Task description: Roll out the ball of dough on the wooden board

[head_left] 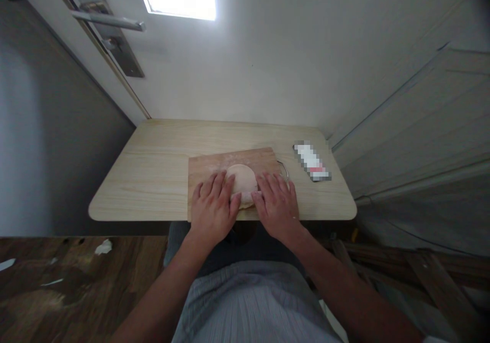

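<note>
A round, flat sheet of pale dough (242,176) lies on a wooden cutting board (204,166) dusted with flour. Across the dough's near part runs a short, pale rolling pin (245,198), of which only the middle shows between my thumbs. My left hand (213,202) covers its left end, fingers pointing forward over the board and thumb against the pin. On the other end rests my right hand (276,202), its thumb also on the pin and its fingers beside the dough's right edge. Both palms hide the pin's ends.
A phone (312,162) with a blurred screen lies at the right of the light wood table (153,169). The board's metal handle (283,169) sticks out behind my right hand. A white door with a lever handle (109,20) stands behind the table.
</note>
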Motion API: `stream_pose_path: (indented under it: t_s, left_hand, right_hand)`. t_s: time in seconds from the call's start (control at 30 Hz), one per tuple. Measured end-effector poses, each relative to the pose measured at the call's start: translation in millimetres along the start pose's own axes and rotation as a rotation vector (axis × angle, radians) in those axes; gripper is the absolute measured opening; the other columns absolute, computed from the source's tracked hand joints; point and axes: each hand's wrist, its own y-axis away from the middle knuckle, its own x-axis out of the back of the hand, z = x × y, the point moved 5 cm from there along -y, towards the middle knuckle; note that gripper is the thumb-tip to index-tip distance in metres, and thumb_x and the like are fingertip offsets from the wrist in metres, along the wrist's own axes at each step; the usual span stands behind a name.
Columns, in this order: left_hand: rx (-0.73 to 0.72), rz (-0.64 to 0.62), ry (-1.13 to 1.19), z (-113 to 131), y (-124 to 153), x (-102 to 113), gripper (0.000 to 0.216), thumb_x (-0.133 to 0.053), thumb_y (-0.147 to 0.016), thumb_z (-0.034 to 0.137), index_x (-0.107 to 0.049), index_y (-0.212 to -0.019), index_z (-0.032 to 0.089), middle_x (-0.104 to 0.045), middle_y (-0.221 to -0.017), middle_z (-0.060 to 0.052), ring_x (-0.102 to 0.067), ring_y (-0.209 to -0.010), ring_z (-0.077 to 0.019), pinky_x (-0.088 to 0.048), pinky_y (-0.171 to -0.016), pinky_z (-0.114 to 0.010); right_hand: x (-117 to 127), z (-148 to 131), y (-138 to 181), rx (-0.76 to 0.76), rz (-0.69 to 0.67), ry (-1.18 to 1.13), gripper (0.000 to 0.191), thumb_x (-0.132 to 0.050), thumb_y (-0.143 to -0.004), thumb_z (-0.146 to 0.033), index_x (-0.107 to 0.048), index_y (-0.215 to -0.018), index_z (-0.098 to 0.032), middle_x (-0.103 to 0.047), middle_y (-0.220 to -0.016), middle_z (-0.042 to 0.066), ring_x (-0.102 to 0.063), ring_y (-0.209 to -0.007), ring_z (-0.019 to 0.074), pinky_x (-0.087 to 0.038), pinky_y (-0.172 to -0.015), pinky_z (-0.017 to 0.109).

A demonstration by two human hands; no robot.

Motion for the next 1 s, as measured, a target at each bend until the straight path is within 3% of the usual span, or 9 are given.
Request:
stream_pose_path:
  t_s: [0.5,1.0]
  left_hand:
    - [0.050,0.011,-0.058,-15,-33,-4,0.053,-0.027,-0.105,0.047,-0.051,-0.146,0.026,-0.052,-0.155,-0.010,-0.043,-0.144,-0.0325,-0.032,-0.115,-0.058]
    - [0.041,-0.040,-0.069,-34,-69,-9,0.049,-0.028,-0.104,0.046,-0.056,-0.139,0.026,-0.056,-0.148,-0.010,-0.047,-0.136,-0.0337,-0.038,-0.108,-0.055]
  right_hand:
    - [-6,-1,-54,0.027,-0.001,0.034,0.052,-0.028,-0.106,-0.048,-0.052,-0.147,-0.027,-0.049,-0.156,0.007,-0.037,-0.144,0.0325,-0.021,-0.117,0.055]
    - [-17,1,-94,0.003,-0.052,0.013,0.055,-0.029,-0.106,-0.053,-0.045,-0.153,-0.029,-0.047,-0.158,0.006,-0.036,-0.145,0.0346,-0.024,-0.117,0.059]
